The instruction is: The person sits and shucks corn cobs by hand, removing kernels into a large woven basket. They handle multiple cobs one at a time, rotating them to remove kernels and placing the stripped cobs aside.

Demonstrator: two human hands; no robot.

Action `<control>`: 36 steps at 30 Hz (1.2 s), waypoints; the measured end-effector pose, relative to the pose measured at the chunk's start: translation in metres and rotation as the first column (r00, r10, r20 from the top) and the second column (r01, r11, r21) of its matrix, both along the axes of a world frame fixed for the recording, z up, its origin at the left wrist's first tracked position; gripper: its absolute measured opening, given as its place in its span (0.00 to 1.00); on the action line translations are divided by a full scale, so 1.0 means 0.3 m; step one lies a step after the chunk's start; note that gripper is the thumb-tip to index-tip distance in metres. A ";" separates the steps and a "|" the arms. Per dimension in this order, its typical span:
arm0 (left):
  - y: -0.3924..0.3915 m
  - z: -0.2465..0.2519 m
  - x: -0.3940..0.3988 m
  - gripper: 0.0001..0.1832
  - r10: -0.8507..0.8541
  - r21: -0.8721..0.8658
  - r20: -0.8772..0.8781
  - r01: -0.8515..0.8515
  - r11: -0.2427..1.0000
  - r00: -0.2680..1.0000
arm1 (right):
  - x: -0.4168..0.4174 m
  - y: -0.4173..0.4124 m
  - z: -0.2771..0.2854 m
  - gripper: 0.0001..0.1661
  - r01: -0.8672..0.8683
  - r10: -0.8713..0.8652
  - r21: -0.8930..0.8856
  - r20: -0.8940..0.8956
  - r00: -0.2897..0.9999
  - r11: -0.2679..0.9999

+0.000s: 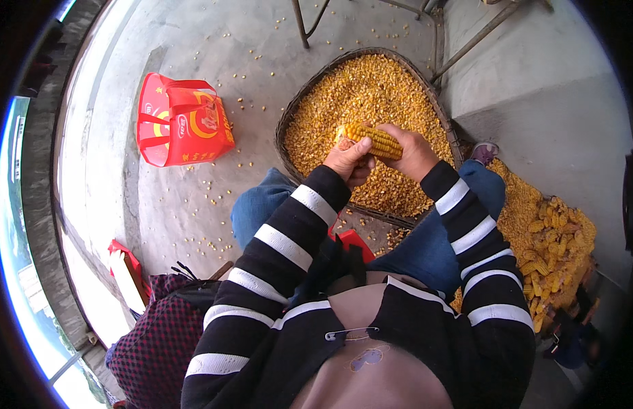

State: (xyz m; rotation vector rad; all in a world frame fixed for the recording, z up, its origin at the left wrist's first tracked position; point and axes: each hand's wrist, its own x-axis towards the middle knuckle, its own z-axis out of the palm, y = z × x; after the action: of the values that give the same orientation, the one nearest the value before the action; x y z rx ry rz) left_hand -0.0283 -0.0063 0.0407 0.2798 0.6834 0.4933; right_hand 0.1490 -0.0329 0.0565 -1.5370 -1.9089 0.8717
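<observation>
Over the basket, my right hand point(414, 153) grips the right side of a yellow ear of corn point(380, 140). My left hand point(350, 162) is closed at the ear's left end, its thumb lying against the kernels. A reddish patch of cob point(345, 144) shows beside that thumb; whether it belongs to the same ear or to a second cob, I cannot tell. The ear lies nearly level, tilted slightly down to the right. Below both hands stands a woven basket point(285, 120) heaped with loose corn kernels point(367, 87).
Left of the basket stands a red shopping bag point(186, 122) with printing. Kernels lie scattered on the concrete floor point(194, 51). To my right is a pile of corn ears point(549, 235) among loose kernels. Metal legs point(300, 25) stand beyond the basket. A checked cloth item point(158, 332) lies at lower left.
</observation>
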 end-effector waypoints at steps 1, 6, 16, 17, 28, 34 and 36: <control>-0.013 0.008 0.008 0.12 0.016 -0.031 -0.033 -0.017 0.999 0.999 | -0.005 -0.012 0.007 0.30 0.012 -0.012 0.014 0.005 1.000 1.000; -0.103 0.016 0.061 0.11 0.226 0.166 -0.070 -0.212 0.963 0.972 | -0.001 -0.080 0.021 0.30 0.052 -0.053 -0.011 -0.060 0.997 0.999; -0.195 -0.018 0.071 0.10 0.137 0.105 -0.029 -0.134 0.985 0.990 | 0.046 -0.193 0.000 0.30 0.042 -0.042 -0.007 -0.115 0.992 0.999; -0.200 -0.025 0.069 0.10 0.129 0.096 -0.025 -0.126 0.987 0.991 | 0.051 -0.198 -0.008 0.30 0.034 -0.036 -0.017 -0.142 0.989 0.999; -0.242 -0.051 0.093 0.14 -0.024 0.079 -0.187 0.039 0.996 0.982 | 0.049 -0.233 -0.054 0.28 0.082 -0.090 -0.067 -0.136 0.987 0.994; -0.248 -0.050 0.075 0.12 0.000 -0.067 -0.152 -0.010 0.998 0.988 | 0.042 -0.231 -0.070 0.30 -0.022 0.011 -0.070 -0.151 0.989 0.997; -0.255 -0.027 0.078 0.11 0.054 -0.067 -0.173 -0.066 0.996 0.983 | 0.037 -0.228 -0.079 0.31 -0.030 0.021 -0.051 -0.168 0.986 0.998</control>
State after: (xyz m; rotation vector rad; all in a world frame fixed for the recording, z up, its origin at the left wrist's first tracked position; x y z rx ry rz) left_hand -0.0050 -0.0829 0.0327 0.2357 0.8773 0.5048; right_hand 0.1602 -0.1012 0.0329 -1.4243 -1.8017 1.0364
